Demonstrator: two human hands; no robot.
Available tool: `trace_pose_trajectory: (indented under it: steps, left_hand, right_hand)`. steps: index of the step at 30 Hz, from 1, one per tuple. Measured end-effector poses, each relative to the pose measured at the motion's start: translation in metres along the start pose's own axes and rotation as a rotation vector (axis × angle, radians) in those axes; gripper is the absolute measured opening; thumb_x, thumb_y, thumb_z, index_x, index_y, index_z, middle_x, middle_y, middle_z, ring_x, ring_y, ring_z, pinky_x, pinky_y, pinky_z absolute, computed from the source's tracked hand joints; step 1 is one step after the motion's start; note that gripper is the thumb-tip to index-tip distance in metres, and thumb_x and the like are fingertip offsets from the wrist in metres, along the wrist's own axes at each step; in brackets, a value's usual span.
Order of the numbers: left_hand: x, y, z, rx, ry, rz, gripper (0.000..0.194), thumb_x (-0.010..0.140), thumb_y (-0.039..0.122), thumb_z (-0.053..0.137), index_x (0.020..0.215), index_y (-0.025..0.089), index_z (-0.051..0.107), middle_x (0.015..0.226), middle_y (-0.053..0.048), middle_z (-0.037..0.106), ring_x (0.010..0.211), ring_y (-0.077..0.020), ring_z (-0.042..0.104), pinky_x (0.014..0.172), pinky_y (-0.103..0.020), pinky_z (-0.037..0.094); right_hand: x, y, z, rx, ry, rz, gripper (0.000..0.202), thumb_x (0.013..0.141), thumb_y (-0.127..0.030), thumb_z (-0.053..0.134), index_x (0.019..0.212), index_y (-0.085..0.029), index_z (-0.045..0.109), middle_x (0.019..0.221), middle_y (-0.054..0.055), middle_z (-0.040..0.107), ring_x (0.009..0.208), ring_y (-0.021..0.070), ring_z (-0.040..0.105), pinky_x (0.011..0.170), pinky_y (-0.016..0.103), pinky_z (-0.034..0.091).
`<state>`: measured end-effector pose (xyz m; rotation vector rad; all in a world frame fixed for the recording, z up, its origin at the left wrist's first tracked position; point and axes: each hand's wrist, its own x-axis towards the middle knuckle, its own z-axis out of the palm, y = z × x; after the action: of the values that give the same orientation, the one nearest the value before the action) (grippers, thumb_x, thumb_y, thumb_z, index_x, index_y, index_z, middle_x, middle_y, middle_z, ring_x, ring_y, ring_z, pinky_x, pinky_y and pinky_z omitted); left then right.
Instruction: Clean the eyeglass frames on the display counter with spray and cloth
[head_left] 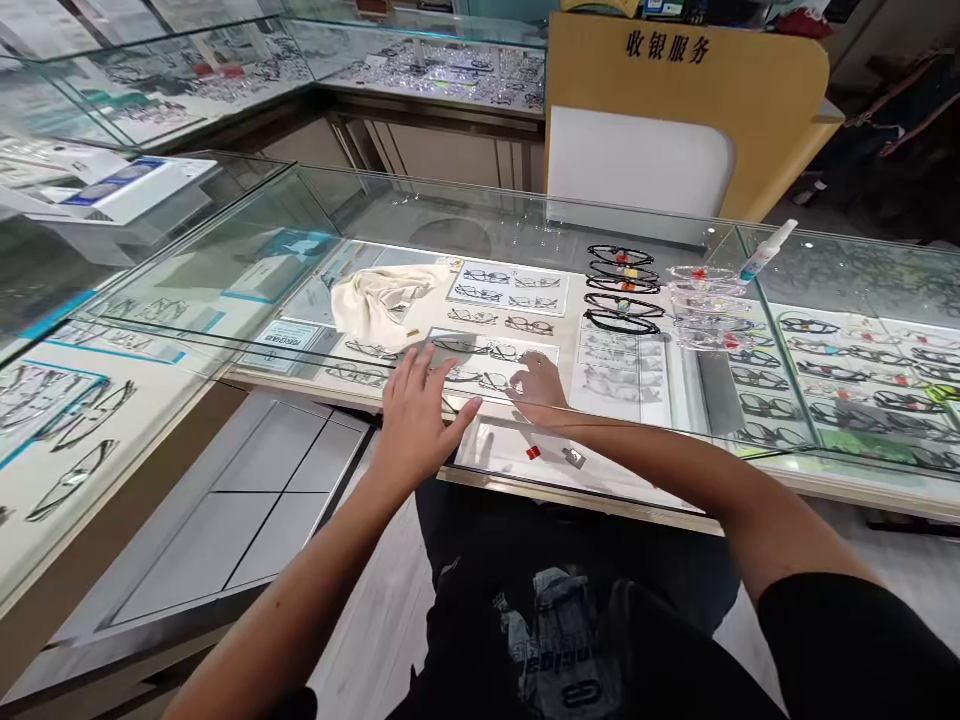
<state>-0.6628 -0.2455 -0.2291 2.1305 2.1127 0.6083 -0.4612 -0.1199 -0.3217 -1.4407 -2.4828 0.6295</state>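
Note:
My left hand (418,415) is spread open at the front edge of the glass display case, its fingers apart and holding nothing. Through the glass I see my right hand (538,388) inside the case, thumb and fingers curled in a pinch at the end of a pair of eyeglasses (491,382). Those eyeglasses are in the front row of a white tray (541,352). Behind them on the same tray is another pair (461,345). A crumpled cream cloth (390,295) lies to the left, beyond my left hand.
An open drawer (495,450) in front of me holds a red piece (532,453) and a grey tag (574,457). Black frames (622,290) and clear frames (709,310) stand stacked on the glass top (525,225), near a white spray bottle (769,250).

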Motion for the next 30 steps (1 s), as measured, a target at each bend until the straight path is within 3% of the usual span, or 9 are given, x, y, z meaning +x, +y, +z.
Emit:
trace_pose_trajectory:
  steps: [2,5,15,20,26,28,30]
  left_hand:
    - [0.000,0.000,0.001,-0.004,0.002,-0.015,0.082,0.106,0.071,0.049,0.164,0.015,0.055,0.186,-0.023,0.034,0.176,-0.0444,0.023,0.140,-0.066,0.019]
    - [-0.002,0.000,0.002,-0.009,-0.001,-0.004,0.084,0.106,0.073,0.048,0.165,0.014,0.055,0.186,-0.023,0.034,0.176,-0.0442,0.023,0.141,-0.067,0.018]
    - [-0.004,-0.002,0.003,0.001,0.029,0.012,0.083,0.107,0.075,0.047,0.164,0.015,0.057,0.185,-0.022,0.038,0.175,-0.0433,0.026,0.141,-0.064,0.021]
    - [-0.005,-0.002,0.004,0.001,0.028,0.003,0.084,0.107,0.076,0.045,0.163,0.015,0.058,0.185,-0.021,0.038,0.175,-0.0432,0.027,0.141,-0.065,0.021]
    - [-0.003,-0.003,0.003,0.005,0.032,0.001,0.081,0.107,0.072,0.046,0.163,0.015,0.059,0.184,-0.021,0.039,0.175,-0.0436,0.028,0.140,-0.067,0.022]
    - [-0.003,-0.003,0.003,0.005,0.028,0.003,0.080,0.107,0.071,0.047,0.163,0.015,0.058,0.184,-0.021,0.039,0.175,-0.0438,0.028,0.140,-0.067,0.022]
    - [-0.003,-0.004,0.003,0.003,0.028,0.005,0.080,0.107,0.071,0.048,0.163,0.015,0.058,0.184,-0.021,0.038,0.175,-0.0439,0.027,0.140,-0.067,0.022]
  right_hand:
    - [0.020,0.005,0.007,-0.047,0.010,-0.008,0.028,0.102,-0.038,0.076,0.116,-0.015,0.085,0.174,0.018,0.055,0.173,0.0425,0.029,0.142,0.058,0.024]
    - [0.038,0.013,0.012,-0.105,-0.007,-0.032,0.036,0.095,-0.042,0.082,0.116,-0.013,0.084,0.176,0.021,0.052,0.174,0.0446,0.027,0.142,0.058,0.022]
    - [0.061,0.025,0.031,-0.229,-0.087,-0.054,0.030,0.089,-0.041,0.080,0.102,-0.014,0.086,0.151,0.022,0.071,0.157,0.0443,0.047,0.142,0.060,0.014]
    - [0.061,0.024,0.029,-0.261,-0.098,-0.037,0.024,0.093,-0.035,0.072,0.103,-0.018,0.088,0.136,0.018,0.077,0.141,0.0382,0.058,0.141,0.058,0.016]
    - [0.054,0.016,0.020,-0.283,-0.112,-0.017,0.028,0.102,-0.027,0.066,0.113,-0.012,0.085,0.130,0.018,0.078,0.135,0.0325,0.063,0.142,0.052,0.020]
    - [0.052,0.014,0.017,-0.281,-0.111,-0.009,0.026,0.105,-0.030,0.067,0.116,-0.012,0.083,0.129,0.016,0.078,0.135,0.0310,0.065,0.140,0.053,0.027]
    - [0.049,0.011,0.013,-0.271,-0.109,0.003,0.029,0.108,-0.039,0.070,0.124,-0.016,0.079,0.135,0.014,0.077,0.135,0.0303,0.067,0.132,0.057,0.042]
